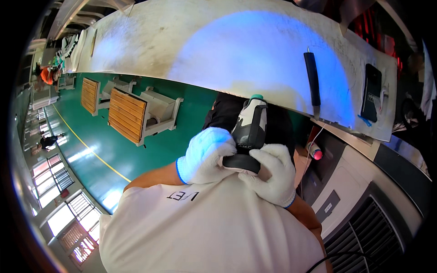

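Observation:
In front of my chest, just off the table's near edge, both hands hold a black, white and grey shoe. A teal patch shows at its far end, and its rounded black end is closest to me. My left hand, in a white knit glove with a blue cuff, has its fingers closed on the left side of that near end. On the right side, my right hand, gloved alike, grips the same end with thumb and fingers. The fingertips under the shoe are hidden.
Across the front runs a long pale table, lit partly blue. On it lie a black-handled tool with a metal tip and a dark phone. Wood-slatted carts stand left on the green floor. A dark-grilled machine is at my right.

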{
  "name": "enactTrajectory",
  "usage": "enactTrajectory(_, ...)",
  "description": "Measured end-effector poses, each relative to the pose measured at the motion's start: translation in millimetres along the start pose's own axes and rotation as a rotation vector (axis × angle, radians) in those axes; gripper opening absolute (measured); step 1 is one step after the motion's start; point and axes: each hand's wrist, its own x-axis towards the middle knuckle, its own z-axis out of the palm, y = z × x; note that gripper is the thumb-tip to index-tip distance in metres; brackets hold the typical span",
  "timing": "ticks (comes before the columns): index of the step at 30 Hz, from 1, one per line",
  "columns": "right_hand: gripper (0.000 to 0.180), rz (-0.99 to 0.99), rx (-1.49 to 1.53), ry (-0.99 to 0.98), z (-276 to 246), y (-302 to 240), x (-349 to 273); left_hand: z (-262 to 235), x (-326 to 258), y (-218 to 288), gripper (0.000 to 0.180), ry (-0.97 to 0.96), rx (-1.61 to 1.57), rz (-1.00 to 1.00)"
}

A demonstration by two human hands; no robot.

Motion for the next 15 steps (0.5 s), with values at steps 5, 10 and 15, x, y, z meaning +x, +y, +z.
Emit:
enactTrajectory(5,0.052,0.065,0.062,0.017,2.5,3.3,10.0,-2.7,14.9,-8.4,0.052,-0.083,-0.077,-0.049)
enactTrajectory(10,0.052,0.000,0.067,-0.012,0.7,4.5,21.8,-8.4,30.2,-3.8,0.054,-0.136,-0.179,-0.176)
enactTrajectory(15,0.050,-0.029,0.099,-0.064,2.5,15.5,29.5,-9.9,35.2,-10.7,0.052,-0.181,-0.256,-0.243)
